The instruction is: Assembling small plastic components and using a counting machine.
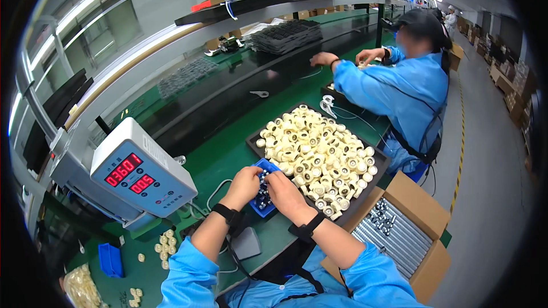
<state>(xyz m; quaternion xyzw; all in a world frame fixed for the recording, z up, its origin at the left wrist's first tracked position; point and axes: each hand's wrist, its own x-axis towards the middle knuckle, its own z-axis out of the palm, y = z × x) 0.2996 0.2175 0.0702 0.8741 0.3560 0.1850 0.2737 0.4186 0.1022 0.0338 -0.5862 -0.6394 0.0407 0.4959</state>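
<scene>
My left hand [242, 187] is at the left side of a small blue bin [265, 213], its fingers curled together over the rim. My right hand [287, 194] reaches in from the right, thumb and fingers drawn together above the bin. Small dark and silvery metal parts [262, 198] lie inside it. Whatever sits between my fingertips is too small or hidden to make out. Just beyond my right hand, a black tray [377, 175] holds a heap of round cream-coloured plastic parts [317, 154]. Both wrists wear black bands.
A counter box [142, 168] with red digits stands left. Right of me, an open cardboard box [419, 202] holds metal rods [399, 239]. Another blue bin [110, 260], a bag [83, 286] and loose cream parts [165, 247] lie lower left. A co-worker in blue [394, 88] works at far right.
</scene>
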